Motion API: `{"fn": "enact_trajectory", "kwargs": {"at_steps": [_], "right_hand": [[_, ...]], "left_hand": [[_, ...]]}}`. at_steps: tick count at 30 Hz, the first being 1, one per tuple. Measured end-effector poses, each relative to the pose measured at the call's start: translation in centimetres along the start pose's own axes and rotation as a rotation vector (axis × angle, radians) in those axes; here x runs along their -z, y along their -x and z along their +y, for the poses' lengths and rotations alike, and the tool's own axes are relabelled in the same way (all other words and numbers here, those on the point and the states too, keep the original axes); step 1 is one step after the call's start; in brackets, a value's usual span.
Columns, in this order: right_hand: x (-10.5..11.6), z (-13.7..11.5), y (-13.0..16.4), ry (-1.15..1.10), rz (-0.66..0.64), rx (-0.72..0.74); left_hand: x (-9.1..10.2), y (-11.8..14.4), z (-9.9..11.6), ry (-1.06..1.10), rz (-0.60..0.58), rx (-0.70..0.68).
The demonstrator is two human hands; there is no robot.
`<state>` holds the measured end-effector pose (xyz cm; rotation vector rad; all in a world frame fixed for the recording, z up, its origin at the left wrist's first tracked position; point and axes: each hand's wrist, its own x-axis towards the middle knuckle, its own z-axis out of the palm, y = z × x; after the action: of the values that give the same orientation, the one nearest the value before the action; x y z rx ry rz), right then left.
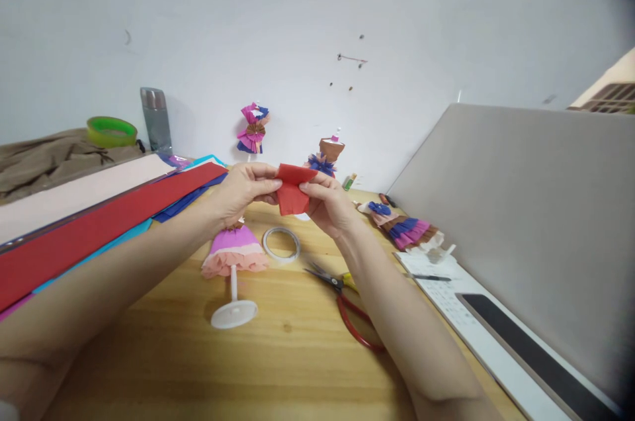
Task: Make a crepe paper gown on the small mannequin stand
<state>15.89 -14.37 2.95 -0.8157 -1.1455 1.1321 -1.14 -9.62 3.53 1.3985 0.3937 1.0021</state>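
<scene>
A small folded piece of red crepe paper [292, 199] is held up above the table between both hands. My left hand [241, 192] pinches its left side between thumb and fingers. My right hand [332, 202] grips the right side, its thumb lying on the front of the paper. Below my left hand stands a small dress form [235, 252] in a pink and peach ruffled skirt, on a white round base; its upper part is hidden by that hand. A roll of narrow white tape [281, 244] lies beneath the red paper. Scissors [342, 295] with red handles lie partly under my right forearm.
Crepe paper sheets [114, 222] in red, pale pink and blue lie at the left, near green tape [112, 132] and a grey bottle [156, 120]. Two dressed forms [254, 130] stand at the back. Another doll dress [404, 226] lies right, before a grey panel [520, 209].
</scene>
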Motion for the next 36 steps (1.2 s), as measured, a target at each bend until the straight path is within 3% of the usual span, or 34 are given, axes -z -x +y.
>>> {"fn": "enact_trajectory", "kwargs": {"at_steps": [4,7,10,15,20,24,29,36], "right_hand": [[0.4,-0.2,-0.1,-0.018,-0.004,0.017],[0.5,-0.4,-0.1,-0.010,-0.011,0.041],[0.5,-0.2,-0.1,0.016,0.012,0.095],[0.5,0.7,-0.3,0.146,0.027,0.177],[0.4,0.7,-0.2,0.179,0.009,0.101],[-0.2,0.6,0.1,0.316,-0.014,0.061],[-0.5,0.4,0.2,0.366,0.076,0.115],[-0.7,0.2,0.3,0.417,0.022,0.085]], "left_hand": [[0.4,-0.2,0.2,0.107,-0.020,0.072],[0.6,-0.2,0.5,0.178,-0.023,0.201],[0.6,-0.1,0.4,0.148,-0.057,0.293],[0.3,0.0,-0.6,0.071,-0.086,0.266],[0.3,-0.1,-0.8,0.004,0.004,0.165],[0.2,0.0,-0.6,-0.041,-0.008,0.120],[-0.2,0.4,-0.7,-0.062,-0.065,0.152],[-0.3,0.3,-0.9,-0.189,-0.022,0.143]]}}
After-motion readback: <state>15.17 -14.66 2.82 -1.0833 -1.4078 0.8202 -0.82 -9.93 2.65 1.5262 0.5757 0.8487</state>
